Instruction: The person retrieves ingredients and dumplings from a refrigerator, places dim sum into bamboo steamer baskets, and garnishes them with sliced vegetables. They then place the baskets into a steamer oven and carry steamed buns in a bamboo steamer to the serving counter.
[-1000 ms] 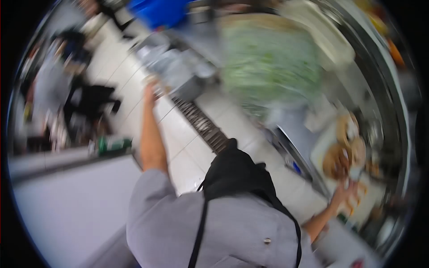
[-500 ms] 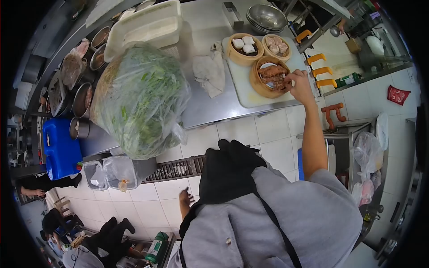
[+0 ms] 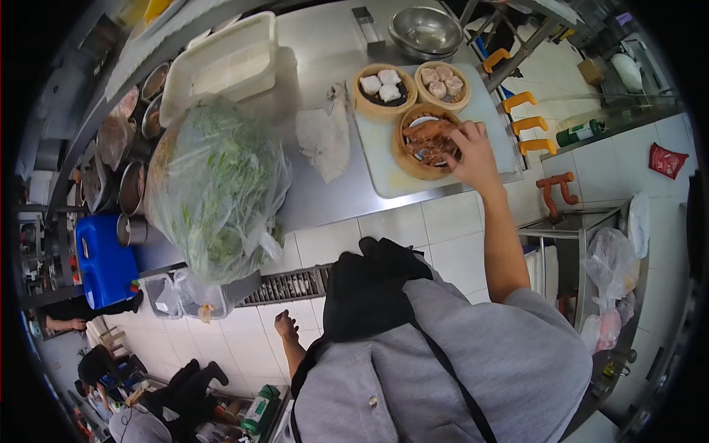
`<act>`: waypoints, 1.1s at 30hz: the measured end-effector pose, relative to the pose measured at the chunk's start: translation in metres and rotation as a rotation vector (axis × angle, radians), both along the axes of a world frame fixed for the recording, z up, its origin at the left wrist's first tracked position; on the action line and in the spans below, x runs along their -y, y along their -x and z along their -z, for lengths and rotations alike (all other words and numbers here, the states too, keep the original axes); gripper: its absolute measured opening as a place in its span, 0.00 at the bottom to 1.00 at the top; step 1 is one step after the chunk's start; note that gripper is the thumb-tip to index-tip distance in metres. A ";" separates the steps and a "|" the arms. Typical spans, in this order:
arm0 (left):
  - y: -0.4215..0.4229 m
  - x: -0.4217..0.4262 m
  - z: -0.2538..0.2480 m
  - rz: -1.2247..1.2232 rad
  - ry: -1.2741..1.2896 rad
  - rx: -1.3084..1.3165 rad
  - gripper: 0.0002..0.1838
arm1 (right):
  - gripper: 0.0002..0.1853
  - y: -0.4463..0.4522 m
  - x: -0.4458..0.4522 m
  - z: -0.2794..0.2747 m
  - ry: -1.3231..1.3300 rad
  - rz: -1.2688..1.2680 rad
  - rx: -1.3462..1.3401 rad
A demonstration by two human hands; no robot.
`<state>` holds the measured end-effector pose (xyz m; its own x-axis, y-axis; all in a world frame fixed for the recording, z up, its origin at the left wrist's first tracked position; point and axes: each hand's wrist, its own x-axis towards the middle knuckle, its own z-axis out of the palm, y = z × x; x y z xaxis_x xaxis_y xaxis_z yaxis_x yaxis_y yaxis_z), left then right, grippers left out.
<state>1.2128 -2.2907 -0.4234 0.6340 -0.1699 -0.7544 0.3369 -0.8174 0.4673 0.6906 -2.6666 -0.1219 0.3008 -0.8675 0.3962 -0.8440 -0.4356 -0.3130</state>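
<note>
Over the right edge of a round bamboo steamer [image 3: 402,159] my right hand [image 3: 476,159] bends its fingers and thumb onto the brown sauced pieces inside, which look like braised chicken feet [image 3: 430,133]. The fingertips are partly hidden among the food. Behind it stand a bamboo steamer with white buns [image 3: 388,85] and one with pale shumai-like dumplings [image 3: 443,83]. All three sit on a white cutting board [image 3: 377,166]. Low at my side, away from the table, my left hand [image 3: 286,323] hangs with loosely curled fingers apart, holding nothing.
A large clear bag of leafy greens [image 3: 218,192] lies on the steel table left of a crumpled cloth [image 3: 325,136]. Steel bowls [image 3: 425,33] and a white plastic basket [image 3: 221,63] stand behind. Orange handles [image 3: 521,101] line the right side. Other people [image 3: 96,365] are at lower left.
My right hand has moved from the steamer's right rim inward over the brown food, its fingers reaching into it. My left hand has swung slightly left. The view has shifted a little.
</note>
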 end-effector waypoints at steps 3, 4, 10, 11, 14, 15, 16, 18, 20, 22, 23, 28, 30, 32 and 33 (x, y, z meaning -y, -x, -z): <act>0.009 0.030 0.000 0.089 0.104 0.037 0.17 | 0.27 -0.005 0.013 -0.005 0.053 -0.029 -0.038; 0.005 0.035 0.014 0.116 0.139 0.035 0.16 | 0.27 -0.002 0.017 -0.003 0.020 -0.076 -0.045; 0.016 0.041 0.048 0.393 0.104 0.147 0.14 | 0.28 0.009 0.013 0.003 -0.027 -0.036 -0.130; 0.018 0.041 0.049 0.394 0.104 0.153 0.14 | 0.30 0.008 0.008 0.002 -0.007 -0.025 -0.120; 0.021 0.039 0.057 0.413 0.151 0.187 0.14 | 0.32 -0.004 0.000 -0.016 0.008 -0.005 -0.121; 0.020 0.039 0.059 0.428 0.189 0.211 0.14 | 0.33 -0.008 0.001 -0.017 0.026 0.027 -0.072; 0.022 0.038 0.057 0.448 0.245 0.255 0.14 | 0.34 -0.014 0.002 -0.020 0.036 0.056 -0.024; 0.021 0.036 0.066 0.499 0.454 0.389 0.14 | 0.29 -0.041 0.008 -0.028 0.073 0.014 0.016; 0.018 0.027 0.058 0.502 0.294 0.288 0.13 | 0.24 -0.084 0.011 -0.022 0.098 -0.154 0.112; 0.024 0.023 0.045 0.479 0.277 0.259 0.13 | 0.22 -0.134 0.012 -0.024 -0.208 -0.280 0.083; 0.027 0.021 0.040 0.479 0.288 0.253 0.13 | 0.23 -0.158 0.023 -0.015 -0.230 -0.281 0.014; 0.046 0.003 0.015 0.303 0.166 0.110 0.15 | 0.24 -0.246 0.055 0.087 -0.185 0.002 -0.135; 0.049 -0.013 0.011 0.189 0.098 0.046 0.16 | 0.20 -0.267 0.062 0.142 0.142 0.046 -0.243; 0.041 -0.045 0.047 0.014 0.042 -0.050 0.17 | 0.16 -0.264 0.053 0.121 -0.014 -0.044 -0.190; 0.023 -0.069 0.084 0.127 0.107 -0.075 0.17 | 0.12 -0.262 0.053 0.109 -0.163 -0.122 -0.134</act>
<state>1.1894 -2.2222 -0.5075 0.5450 -0.3268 -0.7721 0.2708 -0.8029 0.5311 0.9523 -2.7198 -0.2305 0.4473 -0.8709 0.2037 -0.8271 -0.4894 -0.2765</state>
